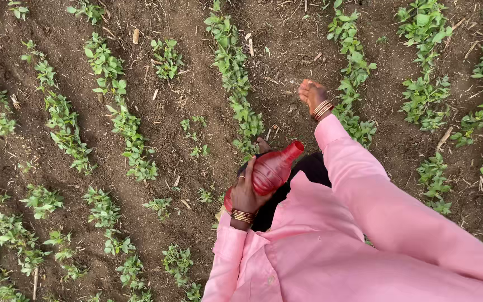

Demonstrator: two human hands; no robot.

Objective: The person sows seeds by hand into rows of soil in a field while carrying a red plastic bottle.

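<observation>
The field fills the view: dark tilled soil (197, 89) crossed by slanting rows of low green seedlings (121, 120), with bare furrows between them. The person stands in one such furrow, seen from above in a pink long-sleeved shirt (331, 246).

The right hand (312, 94) is stretched forward and away from the body, hanging over bare earth just beside a seedling row (353, 72). Its fingers are curled inward, seemingly pinched together; whether anything small sits inside them cannot be told. Gold bangles (323, 109) ring its wrist.

The left hand (247, 190) is held close to the waist and is wrapped around the body of a red plastic bottle (270, 170), thumb up along its side. The bottle lies tilted, its open neck (296, 148) pointing up and toward the right hand, its base low by the left wrist.

To do this well, a judgement only: the left hand should keep the bottle's neck raised so nothing spills, while the right hand drops low and stays over the bare strip, clear of the leaves. Feet belong in the furrow, not on the plants.
</observation>
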